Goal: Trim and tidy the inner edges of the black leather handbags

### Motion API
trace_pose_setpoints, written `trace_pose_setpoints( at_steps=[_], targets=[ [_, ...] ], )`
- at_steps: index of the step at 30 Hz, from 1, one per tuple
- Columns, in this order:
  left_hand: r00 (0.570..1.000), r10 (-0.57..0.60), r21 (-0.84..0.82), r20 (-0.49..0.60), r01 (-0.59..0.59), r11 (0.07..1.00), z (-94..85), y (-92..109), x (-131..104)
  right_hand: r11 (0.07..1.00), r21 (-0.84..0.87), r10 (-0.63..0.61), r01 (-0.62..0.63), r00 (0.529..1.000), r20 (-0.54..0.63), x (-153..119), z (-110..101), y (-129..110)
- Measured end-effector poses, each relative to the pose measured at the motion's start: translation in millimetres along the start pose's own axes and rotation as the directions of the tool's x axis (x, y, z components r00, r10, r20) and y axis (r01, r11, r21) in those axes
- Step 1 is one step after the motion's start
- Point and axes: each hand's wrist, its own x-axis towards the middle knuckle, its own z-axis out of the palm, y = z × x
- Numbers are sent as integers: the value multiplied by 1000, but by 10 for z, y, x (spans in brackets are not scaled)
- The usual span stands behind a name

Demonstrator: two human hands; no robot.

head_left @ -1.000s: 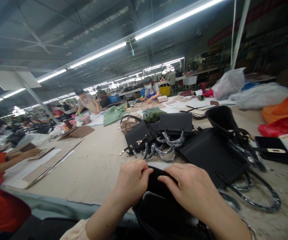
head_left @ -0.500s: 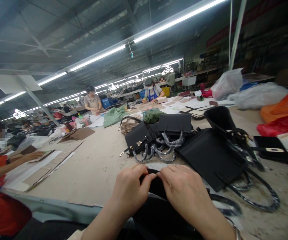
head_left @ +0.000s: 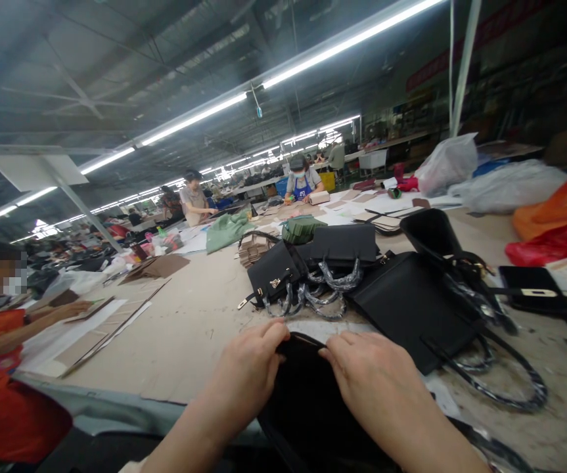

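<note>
A black bag (head_left: 313, 401) is at the table's near edge, its dark opening facing me. My left hand (head_left: 253, 361) pinches the left part of its rim, and my right hand (head_left: 366, 368) grips the rim on the right, with a gap between the two hands. Just beyond lie several black handbags (head_left: 345, 243) with plastic-wrapped handles. A larger black bag (head_left: 411, 309) lies flat to the right of them, close to my right hand. The lower part of the held bag is dark and partly hidden by my wrists.
At the left a person in red (head_left: 4, 328) reaches over brown pieces and white sheets (head_left: 86, 335). Green cloth (head_left: 226, 230) and a green stack (head_left: 303, 228) lie farther back. Orange and red plastic bags (head_left: 559, 217) are at the right. Two people stand across the table.
My hands have moved apart along the rim, and the bag's opening shows wider. The person standing at the back left has turned and stretches an arm over the table.
</note>
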Motion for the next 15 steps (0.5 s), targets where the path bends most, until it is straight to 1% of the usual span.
trace_pose_setpoints(
  at_steps=[3, 8, 12, 15],
  targets=[
    [999, 31, -58, -9, -32, 998, 22, 53, 117, 998, -51, 34, -34, 999, 2, -21, -37, 75],
    [999, -10, -139, -47, 3, 990, 132, 170, 210, 996, -58, 70, -68, 997, 30, 3, -75, 161],
    [996, 5, -190, -93, -23, 982, 157, 167, 252, 997, -38, 68, -66, 997, 35, 18, -83, 150],
    [996, -8, -193, -85, -8, 981, 165, 147, 285, 997, -40, 64, -62, 998, 30, 28, -74, 134]
  ],
)
